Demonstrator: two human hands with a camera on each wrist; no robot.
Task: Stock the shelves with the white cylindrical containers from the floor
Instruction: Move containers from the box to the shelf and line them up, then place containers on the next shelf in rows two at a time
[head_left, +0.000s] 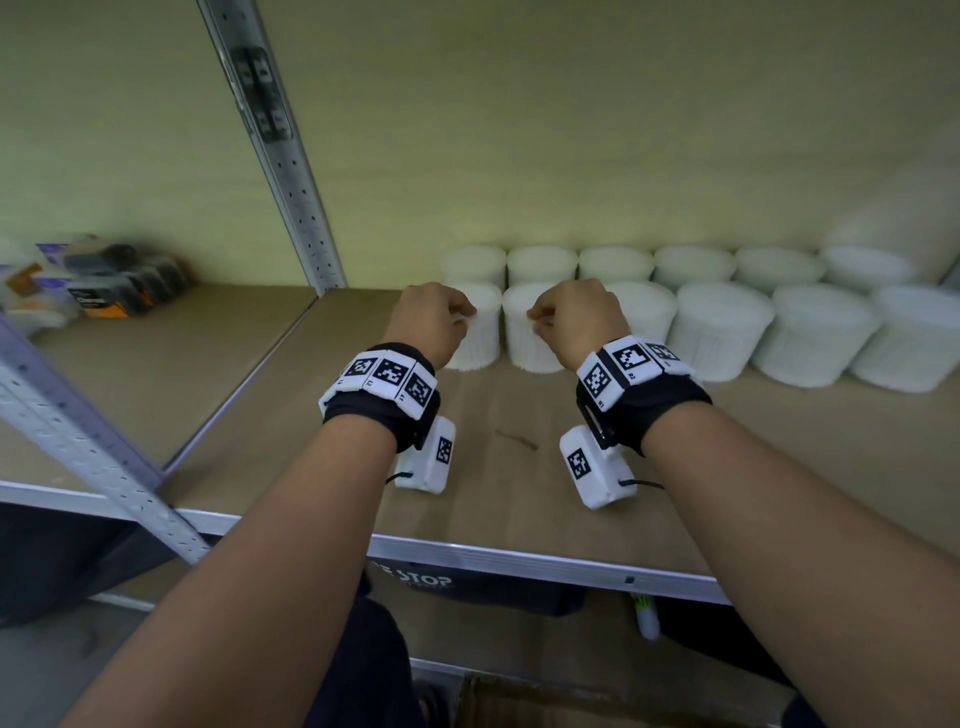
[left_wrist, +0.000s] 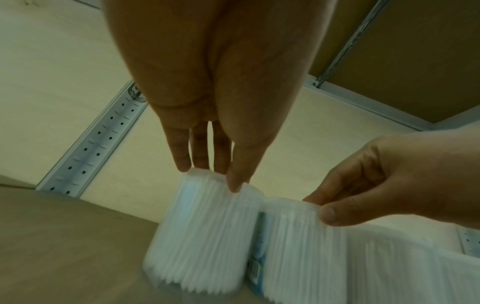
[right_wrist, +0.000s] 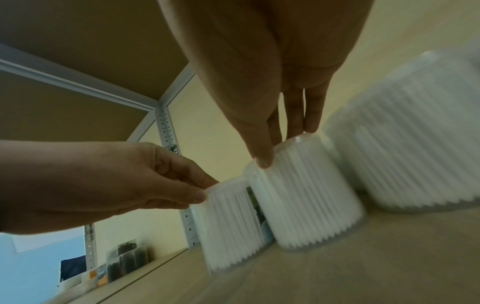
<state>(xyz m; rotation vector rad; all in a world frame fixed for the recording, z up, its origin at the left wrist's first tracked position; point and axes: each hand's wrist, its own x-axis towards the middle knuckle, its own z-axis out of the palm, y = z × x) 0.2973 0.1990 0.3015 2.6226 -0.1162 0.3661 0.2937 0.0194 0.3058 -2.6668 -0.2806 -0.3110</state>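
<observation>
Two white ribbed cylindrical containers stand side by side at the left end of the front row on the brown shelf board (head_left: 519, 467). My left hand (head_left: 465, 319) pinches the top rim of the left container (head_left: 480, 343), thumb on the near side and fingers behind (left_wrist: 215, 176). My right hand (head_left: 537, 319) pinches the top of its neighbour (head_left: 524, 343) the same way (right_wrist: 287, 146). The left wrist view shows the left container (left_wrist: 202, 226) close up, and the right wrist view shows the right container (right_wrist: 306, 195). Both containers look slightly blurred.
Two rows of like white containers (head_left: 722, 322) run to the right along the back wall. A perforated metal upright (head_left: 291, 171) stands left of them, with dark packaged goods (head_left: 104, 280) beyond. The shelf's metal front edge (head_left: 519, 558) is near me; a cardboard box (head_left: 519, 701) lies below.
</observation>
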